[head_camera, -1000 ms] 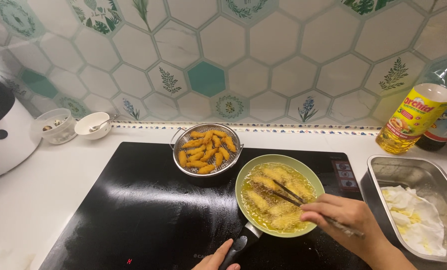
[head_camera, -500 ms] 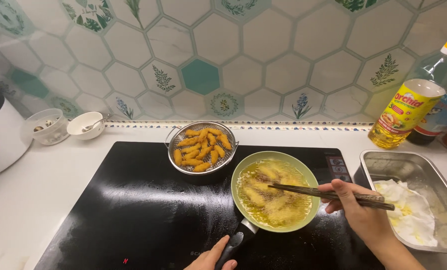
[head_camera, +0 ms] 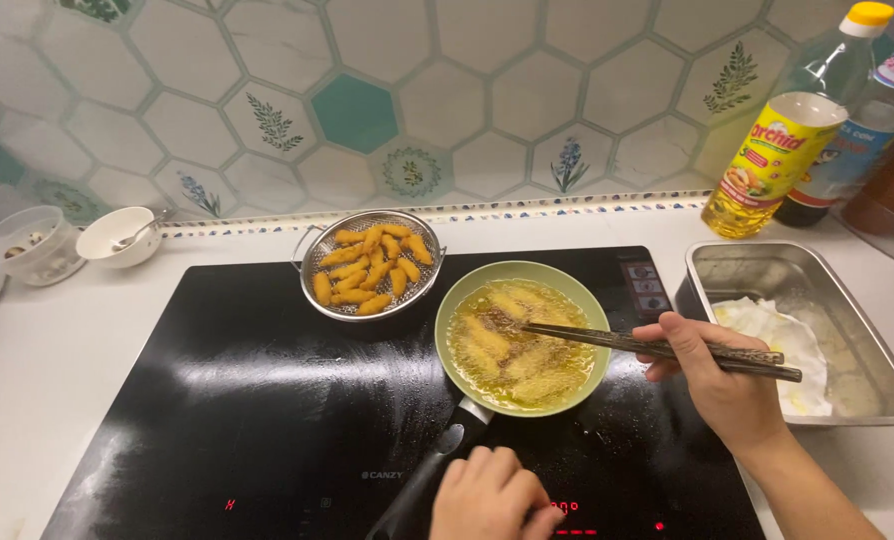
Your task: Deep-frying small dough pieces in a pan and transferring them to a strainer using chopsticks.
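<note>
White worktop [head_camera: 57,360] carrying everything, backed by a wall of pale hexagonal tiles [head_camera: 447,90] with leaf and flower prints. Black glass hob [head_camera: 217,420] set in the middle of that worktop, serving here as the landmark. On the hob's right half, a green frying pan [head_camera: 524,340] filled with bubbling oil and pale battered pieces [head_camera: 512,360], its dark handle [head_camera: 437,465] running toward the hob's near edge. Just right of the hob, a steel tray [head_camera: 817,275] lined with white paper [head_camera: 777,335]. At the hob's far edge, left of the pan and close to it, a round wire strainer basket [head_camera: 370,265] heaped with golden fried sticks [head_camera: 367,272]. Beyond the hob's far right corner, a clear bottle of yellow oil [head_camera: 782,140] with a yellow cap, darker bottles [head_camera: 867,140] just beside it. Right hand [head_camera: 722,385] over the hob's right edge, fingers pinching a pair of dark chopsticks [head_camera: 657,348], tips reaching into the oil among the battered pieces. Left hand [head_camera: 487,495] at the hob's near edge, curled around the end of the pan handle. Off the hob's far left corner, a small white bowl [head_camera: 117,237] with a spoon and a clear cup [head_camera: 32,245] next to it.
</note>
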